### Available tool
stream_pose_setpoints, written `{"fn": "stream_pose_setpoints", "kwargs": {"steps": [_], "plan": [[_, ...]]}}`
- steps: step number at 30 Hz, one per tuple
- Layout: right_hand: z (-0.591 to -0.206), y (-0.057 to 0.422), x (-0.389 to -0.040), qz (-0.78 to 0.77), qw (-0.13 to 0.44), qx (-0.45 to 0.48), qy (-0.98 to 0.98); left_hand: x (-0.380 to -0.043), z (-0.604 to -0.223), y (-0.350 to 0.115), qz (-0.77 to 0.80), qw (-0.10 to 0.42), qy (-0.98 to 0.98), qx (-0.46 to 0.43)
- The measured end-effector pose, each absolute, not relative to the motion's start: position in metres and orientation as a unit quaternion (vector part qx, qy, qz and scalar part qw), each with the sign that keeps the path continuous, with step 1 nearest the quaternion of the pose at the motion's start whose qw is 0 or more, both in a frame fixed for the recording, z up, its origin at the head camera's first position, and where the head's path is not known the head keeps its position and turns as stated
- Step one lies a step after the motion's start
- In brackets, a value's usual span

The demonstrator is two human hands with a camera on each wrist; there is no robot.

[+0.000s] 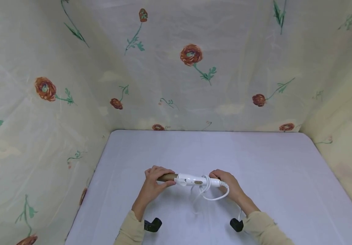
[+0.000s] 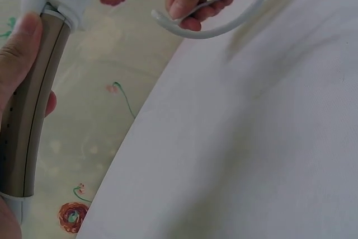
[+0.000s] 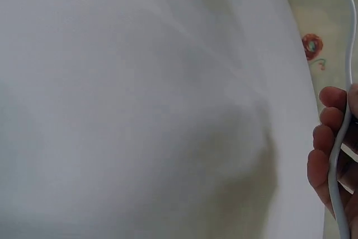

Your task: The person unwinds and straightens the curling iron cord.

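A white curling iron [image 1: 190, 179] with a gold-brown barrel [image 2: 34, 104] is held above the table, lying roughly level across the head view. My left hand [image 1: 154, 185] grips it by the barrel, thumb on the near side in the left wrist view. White cord [image 1: 208, 198] loops around the handle and hangs under it. At the handle end, my right hand [image 1: 230, 185] pinches a length of this cord between thumb and fingers. In the right wrist view the cord [image 3: 334, 177] runs along the curled fingers [image 3: 320, 166]. The handle hides some of the right fingertips in the head view.
A white-covered table [image 1: 151, 153] with rounded far corners lies below the hands. Flower-patterned cloth [image 1: 163, 75] hangs behind it and at both sides. A black device [image 1: 153, 225] sits by the left sleeve, and another black device [image 1: 236, 225] by the right.
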State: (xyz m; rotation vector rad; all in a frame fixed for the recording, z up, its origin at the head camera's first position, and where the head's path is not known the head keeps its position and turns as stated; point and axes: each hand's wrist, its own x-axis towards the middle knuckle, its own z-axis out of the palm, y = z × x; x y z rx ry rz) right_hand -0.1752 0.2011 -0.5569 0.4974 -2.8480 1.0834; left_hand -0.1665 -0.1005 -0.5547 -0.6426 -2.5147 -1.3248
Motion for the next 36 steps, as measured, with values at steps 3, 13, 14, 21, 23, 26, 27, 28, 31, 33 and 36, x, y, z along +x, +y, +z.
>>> {"fn": "stream_pose_setpoints", "kwargs": {"steps": [3,13,14,21,23,26,27,28,31,33,36], "plan": [[-0.564,0.199,-0.169,0.37,0.032,0.167,-0.913,-0.167,-0.554,-0.1,-0.445,0.125,-0.859,-0.222],[-0.599,0.191,-0.155,0.304,0.071,0.194,-0.93,-0.171,-0.554,-0.095,-0.412,0.184,-0.87,-0.197],[-0.6,0.189,-0.153,0.305,0.062,0.185,-0.932,-0.171,-0.554,-0.094,-0.409,0.188,-0.872,-0.191],[-0.598,0.183,-0.142,0.284,0.058,0.171,-0.942,-0.175,-0.55,-0.091,-0.399,0.213,-0.878,-0.157],[-0.597,0.181,-0.139,0.284,0.065,0.172,-0.941,-0.176,-0.549,-0.091,-0.396,0.221,-0.879,-0.148],[-0.592,0.177,-0.134,0.294,0.076,0.164,-0.939,-0.177,-0.546,-0.09,-0.393,0.225,-0.881,-0.139],[-0.59,0.175,-0.133,0.297,0.085,0.162,-0.937,-0.177,-0.546,-0.09,-0.391,0.227,-0.881,-0.138],[-0.587,0.173,-0.131,0.301,0.094,0.159,-0.935,-0.177,-0.546,-0.09,-0.391,0.228,-0.881,-0.136],[-0.58,0.165,-0.126,0.315,0.146,0.159,-0.924,-0.177,-0.546,-0.089,-0.391,0.231,-0.881,-0.132],[-0.577,0.158,-0.123,0.328,0.193,0.162,-0.91,-0.177,-0.546,-0.088,-0.389,0.234,-0.881,-0.13],[-0.574,0.145,-0.121,0.355,0.239,0.162,-0.889,-0.177,-0.546,-0.087,-0.388,0.239,-0.881,-0.127]]}}
